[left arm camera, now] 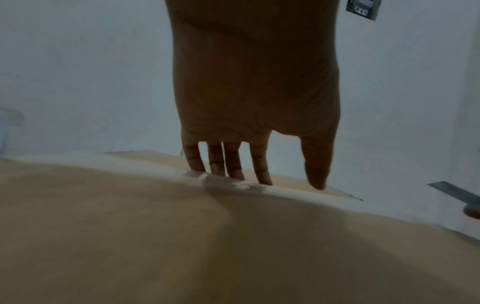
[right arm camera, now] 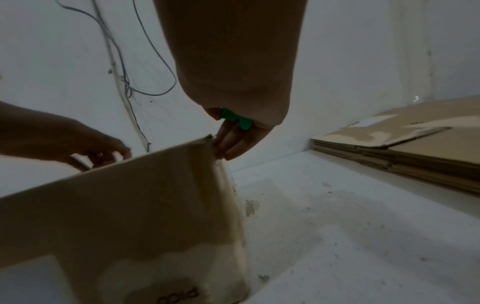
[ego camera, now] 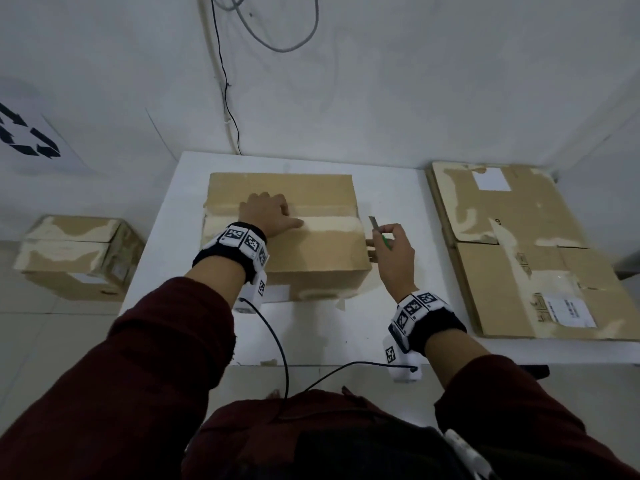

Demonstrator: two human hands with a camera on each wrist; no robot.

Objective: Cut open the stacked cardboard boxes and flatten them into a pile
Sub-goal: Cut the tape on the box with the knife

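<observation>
A closed brown cardboard box (ego camera: 311,251) sits in the middle of the white table (ego camera: 408,327), with a pale tape strip (ego camera: 332,223) along its top seam. My left hand (ego camera: 268,213) lies flat on the box top, fingers straight, fingertips (left arm camera: 235,174) pressing by the seam. My right hand (ego camera: 393,252) grips a green-handled utility knife (ego camera: 379,232) at the box's right edge, blade up. In the right wrist view the green knife handle (right arm camera: 237,119) shows in my palm, and my lower fingers (right arm camera: 228,144) touch the box's top corner (right arm camera: 207,138).
A pile of flattened boxes (ego camera: 526,258) lies on the table's right side. Another taped box (ego camera: 79,258) sits on the floor to the left. Cables (ego camera: 225,81) hang down the wall behind the table. Wires run from both wrist cameras toward my body.
</observation>
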